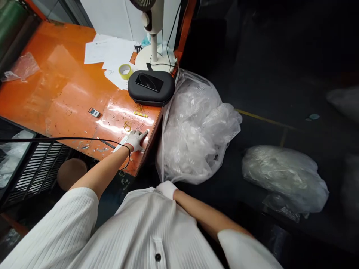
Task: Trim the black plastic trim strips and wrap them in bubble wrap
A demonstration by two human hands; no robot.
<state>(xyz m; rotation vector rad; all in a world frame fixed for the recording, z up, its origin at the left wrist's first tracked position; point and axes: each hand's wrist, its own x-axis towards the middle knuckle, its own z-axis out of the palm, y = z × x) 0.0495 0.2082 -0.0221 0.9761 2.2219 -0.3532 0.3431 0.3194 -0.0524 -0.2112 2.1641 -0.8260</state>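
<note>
Orange tabletop (70, 97) bears splayed, empty left hand (136, 140) near edge; right hand (167, 189), hold unclear

At the left, the orange table (64, 101) gives wide room to pass. At the upper centre, the fan (154, 46) and the black case (153, 98) block the way. One cable (70, 138) crosses the middle left; the plastic bag (193, 130) stands beside the table's right edge.

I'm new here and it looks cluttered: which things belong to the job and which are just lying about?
Probably in the job:
orange table, under the left hand
stuffed plastic bag, nearest the right hand

Apparently just lying about:
phone on black case
tape roll
fan
</note>
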